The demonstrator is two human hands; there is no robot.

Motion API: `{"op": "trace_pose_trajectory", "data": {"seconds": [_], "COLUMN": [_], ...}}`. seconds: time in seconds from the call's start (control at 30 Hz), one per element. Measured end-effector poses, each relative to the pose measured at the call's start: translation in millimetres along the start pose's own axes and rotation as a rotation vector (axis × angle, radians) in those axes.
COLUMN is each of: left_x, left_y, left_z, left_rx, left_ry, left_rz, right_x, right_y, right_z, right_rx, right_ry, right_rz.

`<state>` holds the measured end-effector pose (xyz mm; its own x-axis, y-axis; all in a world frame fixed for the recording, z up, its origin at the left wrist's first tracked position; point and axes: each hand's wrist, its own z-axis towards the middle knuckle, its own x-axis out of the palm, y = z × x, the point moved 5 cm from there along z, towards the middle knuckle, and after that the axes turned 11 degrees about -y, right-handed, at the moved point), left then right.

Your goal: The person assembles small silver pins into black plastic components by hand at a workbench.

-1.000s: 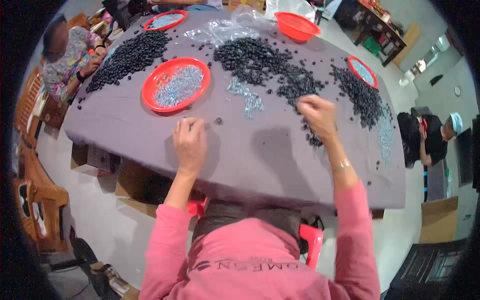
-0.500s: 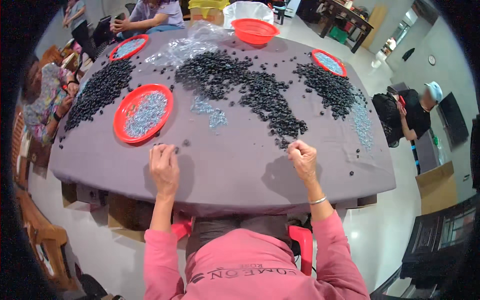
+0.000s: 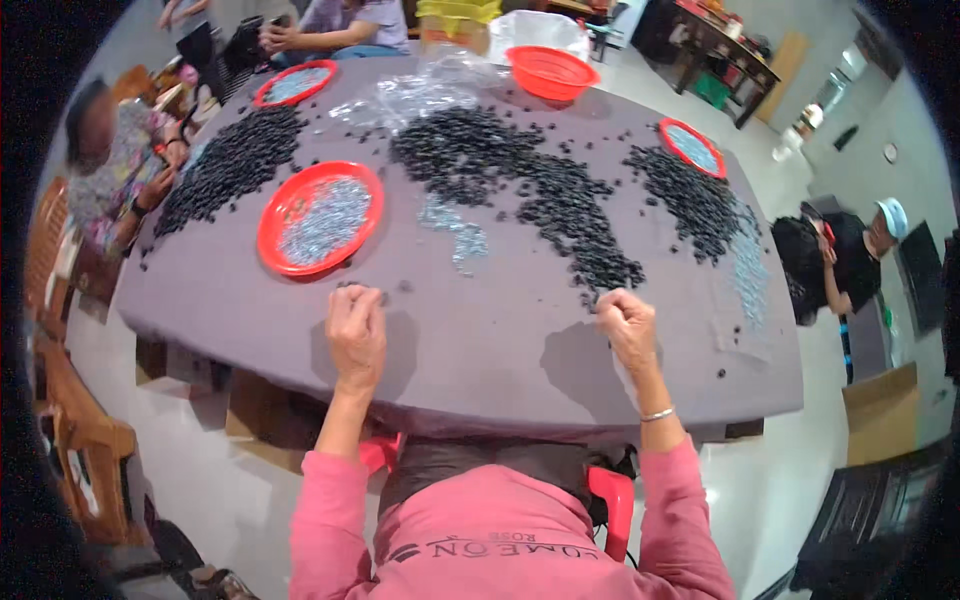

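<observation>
Below the nearest red plate, my left hand (image 3: 356, 325) hovers over the grey cloth with its fingers curled together; what they hold, if anything, is hidden. My right hand (image 3: 628, 325) is closed in a pinch at the near tip of the middle pile of small black round parts (image 3: 570, 215); nothing I can name shows between the fingers. The red plate (image 3: 270, 235) carries a heap of small shiny silvery-blue pieces (image 3: 328, 222). More such pieces (image 3: 468, 240) lie loose on the cloth between my hands and the black pile.
The grey-covered table (image 3: 480, 350) also bears black piles at left (image 3: 235, 165) and right (image 3: 690, 200), two farther red plates (image 3: 295, 83) (image 3: 692, 148), a red basin (image 3: 553, 73) and clear plastic bags (image 3: 420, 95). Other people sit at the left, the far side and the right.
The whole scene has shifted rightward in the picture as the view turned. Both hands stay in nearly the same places over the table, fingers still closed.
</observation>
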<state>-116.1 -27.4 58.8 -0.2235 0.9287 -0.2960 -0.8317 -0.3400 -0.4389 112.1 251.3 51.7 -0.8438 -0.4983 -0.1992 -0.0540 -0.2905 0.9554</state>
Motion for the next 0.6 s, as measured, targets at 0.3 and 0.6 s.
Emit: {"op": "trace_pose_trajectory", "data": {"seconds": [0.3,0.6], "left_x": [-4,-3], "left_y": [8,6], "left_z": [0,-1], "left_rx": [-0.07,-0.064], "left_ry": [0.013,0.02], "left_rz": [0.042,0.067], "right_x": [83,191], "right_y": [45,13], "right_z": [148,265], "right_rx": [-0.426,-0.709], "right_ry": [0.036,0.004], "right_rz": [-0.217,-0.473]}}
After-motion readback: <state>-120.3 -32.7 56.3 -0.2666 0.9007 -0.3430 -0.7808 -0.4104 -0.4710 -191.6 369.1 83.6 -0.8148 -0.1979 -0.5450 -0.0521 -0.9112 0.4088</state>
